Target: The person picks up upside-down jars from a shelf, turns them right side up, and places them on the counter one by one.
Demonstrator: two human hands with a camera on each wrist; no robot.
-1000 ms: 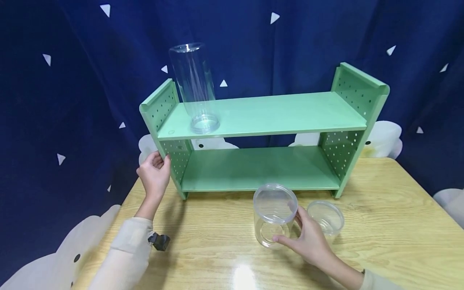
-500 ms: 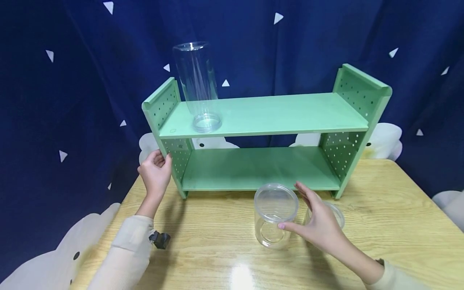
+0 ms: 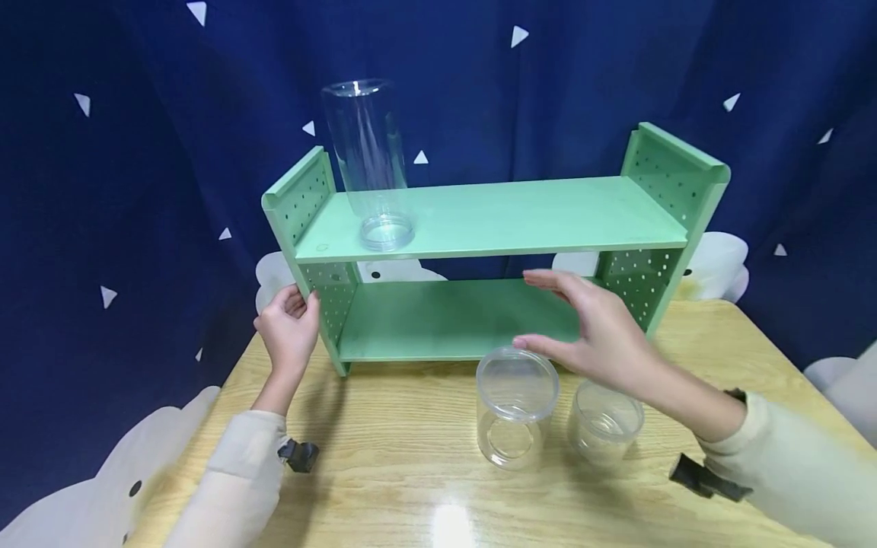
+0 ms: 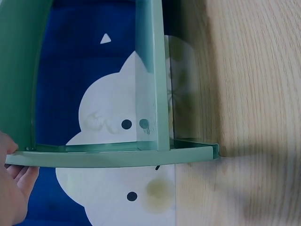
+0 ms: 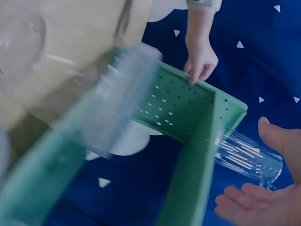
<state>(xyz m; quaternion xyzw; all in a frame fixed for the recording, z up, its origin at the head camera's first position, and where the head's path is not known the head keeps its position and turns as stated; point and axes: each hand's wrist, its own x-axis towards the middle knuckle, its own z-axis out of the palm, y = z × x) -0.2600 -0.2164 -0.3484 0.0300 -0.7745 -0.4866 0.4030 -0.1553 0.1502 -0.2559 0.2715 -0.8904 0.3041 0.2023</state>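
My left hand (image 3: 286, 332) grips the left side panel of a green two-tier shelf (image 3: 541, 217), thumb and fingers either side of its edge. The left wrist view shows the same hand (image 4: 13, 193) at the panel (image 4: 113, 159). My right hand (image 3: 606, 331) is in the air in front of the lower tier, thumb and fingers spread, holding nothing. Below it on the table stands a clear round jar (image 3: 514, 418), with a smaller clear jar (image 3: 606, 426) to its right. A tall clear canister (image 3: 370, 160) stands on the upper tier at the left.
The shelf stands on a light wooden table (image 3: 404, 457). Behind it hangs a dark blue curtain (image 3: 582, 76) with white triangles and pale cartoon shapes. Dark wrist-worn devices sit on both forearms, one at the left sleeve (image 3: 247, 449).
My right hand has let go of the larger clear jar and risen up and away toward the shelf. Both jars stay on the table. My left hand keeps its grip on the panel.
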